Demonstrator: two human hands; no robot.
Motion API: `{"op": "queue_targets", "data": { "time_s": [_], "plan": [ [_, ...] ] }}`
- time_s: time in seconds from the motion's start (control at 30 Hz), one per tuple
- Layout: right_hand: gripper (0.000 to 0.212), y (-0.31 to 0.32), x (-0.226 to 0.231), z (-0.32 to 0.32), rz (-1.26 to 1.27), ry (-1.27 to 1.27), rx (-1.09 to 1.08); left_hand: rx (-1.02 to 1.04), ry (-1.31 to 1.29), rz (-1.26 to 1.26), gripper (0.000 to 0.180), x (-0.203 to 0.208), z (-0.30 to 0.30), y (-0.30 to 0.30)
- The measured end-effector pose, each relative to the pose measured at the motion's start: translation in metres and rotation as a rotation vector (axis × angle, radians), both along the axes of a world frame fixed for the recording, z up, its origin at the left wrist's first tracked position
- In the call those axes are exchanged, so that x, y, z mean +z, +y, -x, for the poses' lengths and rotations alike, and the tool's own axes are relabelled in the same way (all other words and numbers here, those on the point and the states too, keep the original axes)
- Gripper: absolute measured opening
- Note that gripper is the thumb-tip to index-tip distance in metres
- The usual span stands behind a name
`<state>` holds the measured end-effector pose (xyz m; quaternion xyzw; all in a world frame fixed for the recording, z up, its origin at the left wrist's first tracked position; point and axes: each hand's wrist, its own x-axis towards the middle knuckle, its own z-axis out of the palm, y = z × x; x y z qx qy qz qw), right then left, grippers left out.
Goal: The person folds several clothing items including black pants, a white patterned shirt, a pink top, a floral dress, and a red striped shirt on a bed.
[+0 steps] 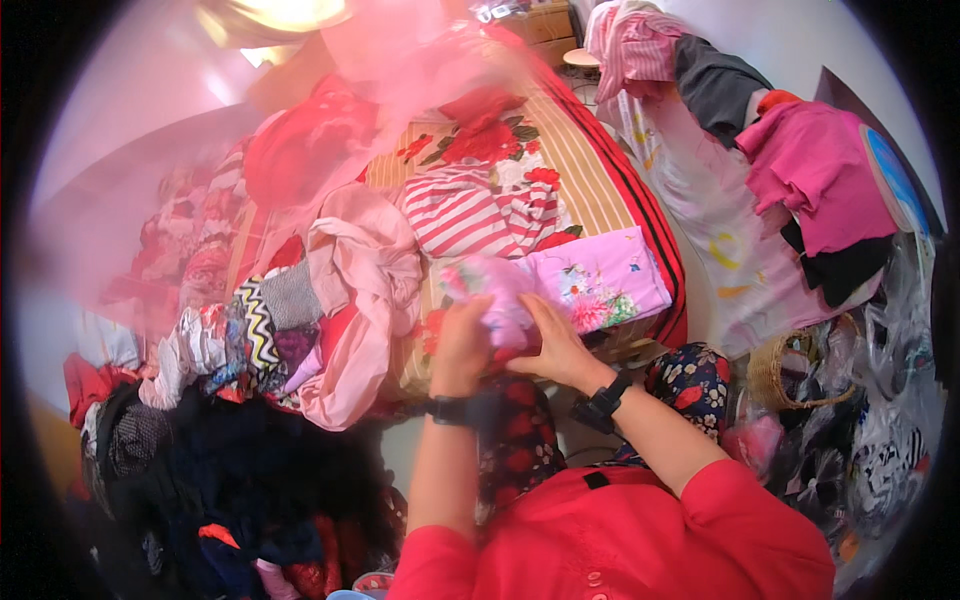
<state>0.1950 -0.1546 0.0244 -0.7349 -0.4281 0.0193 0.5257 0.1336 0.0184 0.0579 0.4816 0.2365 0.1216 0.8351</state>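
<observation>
A lilac cloth with a printed flower pattern [612, 283] lies on the bed in front of me, its right part folded flat into a neat rectangle. Its left part is bunched up and blurred between my hands. My left hand [462, 335] closes on the bunched side, its fingers partly hidden by the fabric. From the right, my right hand [550, 340] grips the same bunch near the folded part, thumb below and fingers on top. Just beyond the cloth rests a red-and-white striped garment [460, 212]. A pale pink garment [365, 250] lies crumpled to the left.
A striped, rose-printed bedspread [590, 170] covers the bed. Mixed clothes [265, 330] pile up at left, with dark clothes [230, 460] below them. At right are a pink garment [825, 170], a woven basket [780, 372] and clear plastic bags [890, 400]. Sheer pink netting [330, 150] hangs at upper left.
</observation>
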Motion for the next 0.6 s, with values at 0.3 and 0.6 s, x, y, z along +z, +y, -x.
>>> {"op": "queue_targets", "data": {
  "time_s": [0.3,0.6],
  "plan": [
    [0.029,-0.083,-0.049,-0.077,-0.266,0.899,-0.497,-0.362,-0.083,-0.570,0.038,0.019,-0.051,-0.087],
    [0.047,-0.096,-0.048,-0.074,-0.850,1.252,-0.177,-0.076,0.191,-0.634,0.051,-0.107,-0.057,-0.053]
  ]
}}
